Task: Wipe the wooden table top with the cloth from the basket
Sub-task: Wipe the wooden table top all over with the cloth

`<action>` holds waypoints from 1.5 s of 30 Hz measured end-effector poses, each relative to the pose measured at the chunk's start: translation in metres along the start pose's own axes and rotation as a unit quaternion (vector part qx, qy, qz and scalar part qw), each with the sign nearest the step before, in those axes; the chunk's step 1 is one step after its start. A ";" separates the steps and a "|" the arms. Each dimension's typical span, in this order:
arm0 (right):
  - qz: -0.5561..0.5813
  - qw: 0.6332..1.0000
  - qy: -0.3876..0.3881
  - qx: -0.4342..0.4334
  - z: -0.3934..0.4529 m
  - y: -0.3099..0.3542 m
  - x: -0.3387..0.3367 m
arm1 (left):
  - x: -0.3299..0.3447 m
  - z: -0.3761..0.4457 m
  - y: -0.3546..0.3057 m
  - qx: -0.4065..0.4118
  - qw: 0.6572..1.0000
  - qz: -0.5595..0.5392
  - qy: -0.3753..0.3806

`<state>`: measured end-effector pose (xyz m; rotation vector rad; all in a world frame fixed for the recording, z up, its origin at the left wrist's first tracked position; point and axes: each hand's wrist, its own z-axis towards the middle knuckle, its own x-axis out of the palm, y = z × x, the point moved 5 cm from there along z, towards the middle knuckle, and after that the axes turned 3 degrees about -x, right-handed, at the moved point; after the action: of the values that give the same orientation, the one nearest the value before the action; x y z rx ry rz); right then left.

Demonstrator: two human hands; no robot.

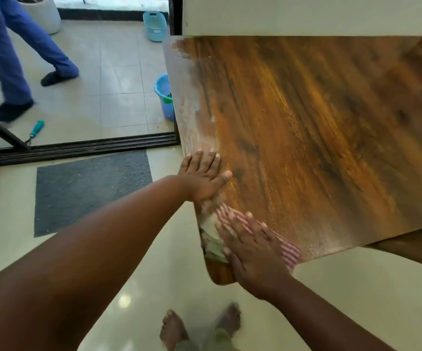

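Observation:
The wooden table top (306, 138) fills the right of the head view, with a pale dusty band along its left edge. A red-and-white striped cloth (289, 250) with a white and green part lies at the table's near-left corner. My right hand (253, 252) presses flat on the cloth, fingers spread and blurred by motion. My left hand (203, 177) rests flat on the table's left edge just beyond the cloth, fingers apart, holding nothing.
A blue bucket (165, 96) stands on the floor by the table's left edge, and a teal basket (155, 26) sits farther back. Another person in blue trousers (7, 57) walks beyond the sliding-door track. A grey mat (91, 191) lies at left. My bare feet (199, 328) are below.

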<state>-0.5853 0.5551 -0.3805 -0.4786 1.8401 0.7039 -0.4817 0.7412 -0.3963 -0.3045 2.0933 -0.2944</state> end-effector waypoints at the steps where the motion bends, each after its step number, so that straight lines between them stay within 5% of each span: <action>1: -0.002 1.000 -0.005 -0.006 0.018 0.005 -0.004 | -0.002 0.001 0.000 -0.011 1.000 -0.010 0.019; 6: -0.012 0.999 0.004 -0.047 0.067 0.019 -0.017 | -0.005 0.003 -0.001 -0.031 0.998 -0.036 0.032; 14: -0.003 0.976 0.061 -0.210 0.004 0.007 -0.003 | -0.005 -0.001 -0.002 -0.021 0.998 -0.041 0.036; 26: 0.003 0.999 -0.021 -0.040 0.171 -0.088 -0.074 | -0.023 -0.013 0.015 -0.016 0.990 0.061 -0.126; 30: 0.015 0.998 -0.034 -0.052 0.155 -0.075 -0.068 | -0.031 -0.004 0.038 -0.081 0.981 0.079 -0.155; 36: 0.019 0.983 0.032 -0.181 0.094 0.003 -0.034 | -0.055 0.030 0.062 -0.132 0.975 0.022 -0.176; 45: 0.021 0.992 0.040 -0.120 0.129 0.004 -0.044 | -0.112 0.079 0.096 -0.072 0.973 -0.036 -0.215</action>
<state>-0.4818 0.6440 -0.3729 -0.6345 1.8536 0.9531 -0.3666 0.8618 -0.3786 -0.4866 1.6791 -0.1044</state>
